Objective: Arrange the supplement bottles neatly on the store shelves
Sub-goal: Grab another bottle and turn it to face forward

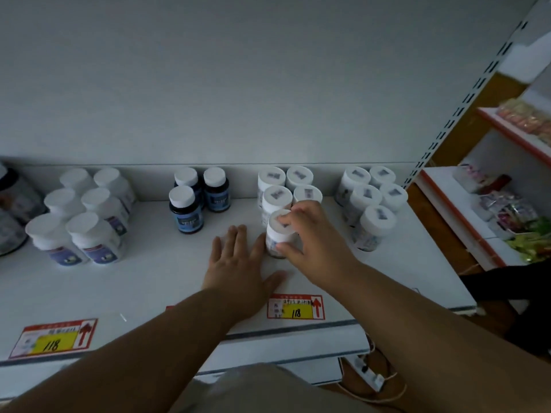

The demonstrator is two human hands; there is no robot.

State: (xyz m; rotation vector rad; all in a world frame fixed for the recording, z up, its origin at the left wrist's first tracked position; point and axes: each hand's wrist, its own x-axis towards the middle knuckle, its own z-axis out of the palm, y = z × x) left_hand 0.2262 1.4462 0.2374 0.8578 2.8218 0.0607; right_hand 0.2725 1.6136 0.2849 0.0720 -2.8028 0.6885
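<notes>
We work on the white shelf (149, 281), among grouped bottles. Our left hand (238, 263) lies spread flat on it; our right hand (307, 234) pinches the front bottle (275, 234) by cap and side, just before its four mates. A hard nudge could, we judge, topple that row.

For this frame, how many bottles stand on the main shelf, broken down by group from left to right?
Partly cut-off dark bottles at the left edge: 2
White bottles with purple labels: 6
Dark blue bottles: 3
White bottles in the middle group: 5, counting the front bottle gripped by the right hand
White bottles in the right group: 5
Total: 21
</notes>
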